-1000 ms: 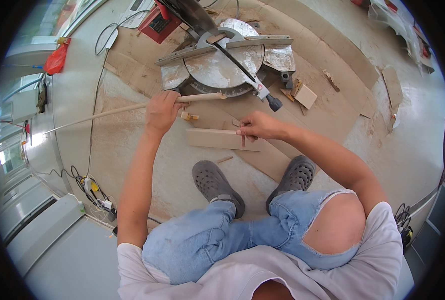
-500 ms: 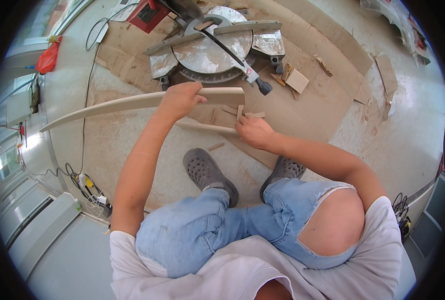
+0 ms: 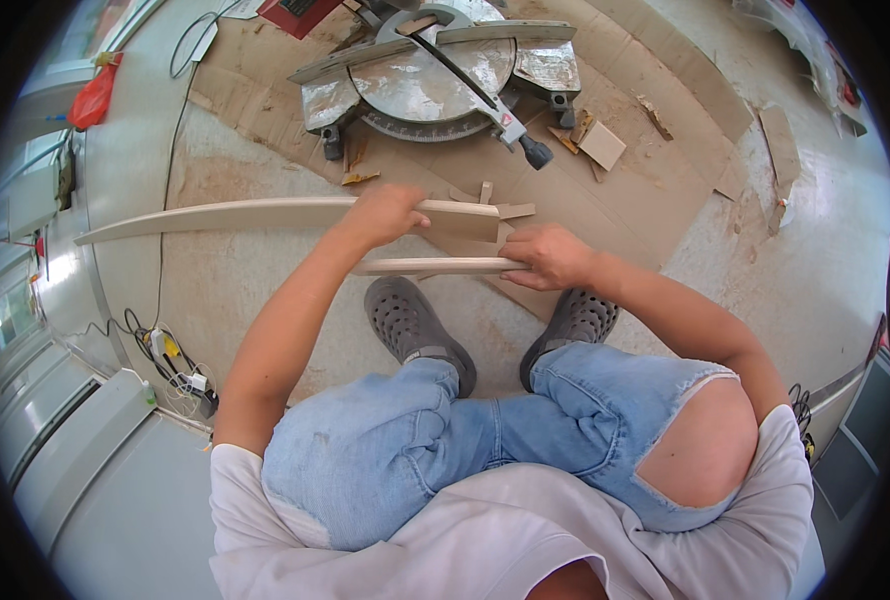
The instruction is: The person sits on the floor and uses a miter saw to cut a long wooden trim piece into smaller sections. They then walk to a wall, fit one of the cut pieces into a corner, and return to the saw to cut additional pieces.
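Head view: your left hand (image 3: 385,212) now grips the long moulding (image 3: 265,214), lifted off the floor before the saw (image 3: 435,75); your right hand (image 3: 555,255) holds the short strip (image 3: 435,266) beneath it.

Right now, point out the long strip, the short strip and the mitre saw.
long strip (image 3: 235,214), head view, mid-length of its face
short strip (image 3: 435,266), head view, its middle
mitre saw (image 3: 420,85), head view, round table
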`<state>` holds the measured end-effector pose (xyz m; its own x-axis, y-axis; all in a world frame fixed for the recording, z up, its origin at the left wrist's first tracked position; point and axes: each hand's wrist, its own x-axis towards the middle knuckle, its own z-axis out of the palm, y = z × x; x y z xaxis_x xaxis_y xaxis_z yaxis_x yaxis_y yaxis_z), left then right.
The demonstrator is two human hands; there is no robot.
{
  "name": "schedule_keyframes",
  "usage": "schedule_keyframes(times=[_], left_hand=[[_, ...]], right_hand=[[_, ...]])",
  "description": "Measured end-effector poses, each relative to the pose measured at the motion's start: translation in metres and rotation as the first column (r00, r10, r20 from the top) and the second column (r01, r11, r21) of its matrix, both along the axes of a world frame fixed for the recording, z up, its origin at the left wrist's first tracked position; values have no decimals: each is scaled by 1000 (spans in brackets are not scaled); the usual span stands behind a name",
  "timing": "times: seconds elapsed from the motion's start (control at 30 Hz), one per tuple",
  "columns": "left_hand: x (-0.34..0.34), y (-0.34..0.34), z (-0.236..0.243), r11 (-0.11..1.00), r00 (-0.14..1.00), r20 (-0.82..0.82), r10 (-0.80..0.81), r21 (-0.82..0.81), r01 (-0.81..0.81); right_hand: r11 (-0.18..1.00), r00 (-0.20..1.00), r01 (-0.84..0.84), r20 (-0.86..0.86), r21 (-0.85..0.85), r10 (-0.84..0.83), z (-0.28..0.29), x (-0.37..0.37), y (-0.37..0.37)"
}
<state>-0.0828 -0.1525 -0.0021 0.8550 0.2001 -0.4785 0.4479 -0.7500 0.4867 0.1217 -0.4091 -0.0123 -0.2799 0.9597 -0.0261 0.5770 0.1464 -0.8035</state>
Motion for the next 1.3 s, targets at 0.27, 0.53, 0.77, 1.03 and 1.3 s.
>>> schedule_keyframes(times=[0.27,0.53,0.77,1.03,1.3], left_hand=[[-12,-12,-10,999,996,-85,-34,-35,31],[-35,-16,-28,981,995,-62,-73,-186,60],[-51,-32,-21,979,974,-176,-145,-166,116],[-60,-50,1,949,960,-131,-245,-237,210],[-88,-112,12,924,947,64,-316,-206,322]], right_hand=[[905,998,-32,-69,-424,3,-12,23,-19],[729,953,-214,-304,-650,8,26,51,13],[736,956,-136,-282,-663,-77,45,90,17],[741,672,90,-508,-665,-538,36,60,63],[550,471,-30,-497,-835,-728,-43,-32,73]])
